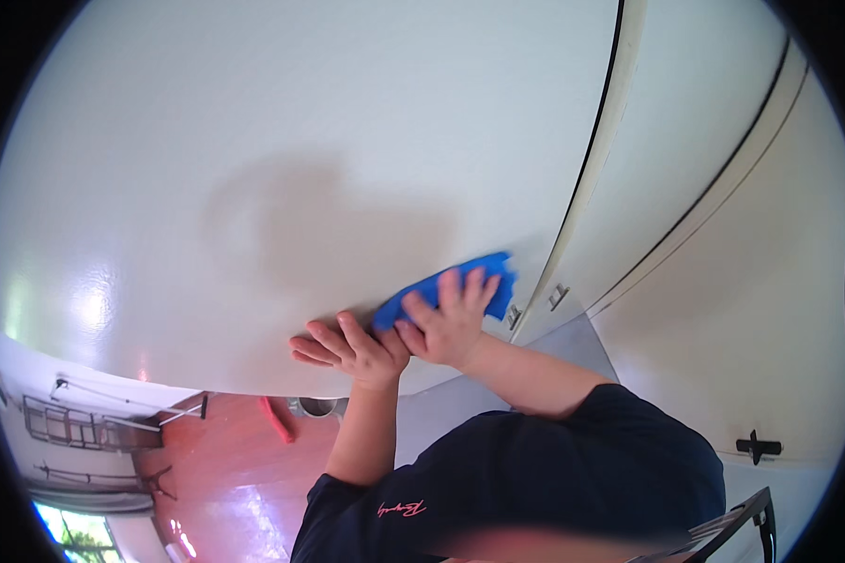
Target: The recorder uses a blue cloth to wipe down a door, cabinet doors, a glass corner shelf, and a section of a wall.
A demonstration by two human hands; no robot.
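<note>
A blue cloth [498,266] lies pressed flat on a large glossy white door panel [183,141]. On top of the cloth is my right hand [452,317], fingers spread, holding it against the panel. My left hand [359,355] rests with spread fingers on the panel just to the left; its thumb side touches or nearly touches my right hand and the near end of the cloth. Beside the cloth, close to the panel's right edge, sits a small metal handle [514,318]. A soft shadow falls on the panel above my hands.
Another white door with a metal handle [558,297] adjoins at right. A black latch [758,447] is on the right-hand wall surface. At lower left are a reddish floor [218,450], a red item [277,420], a metal container [318,407] and a folded metal frame [77,424].
</note>
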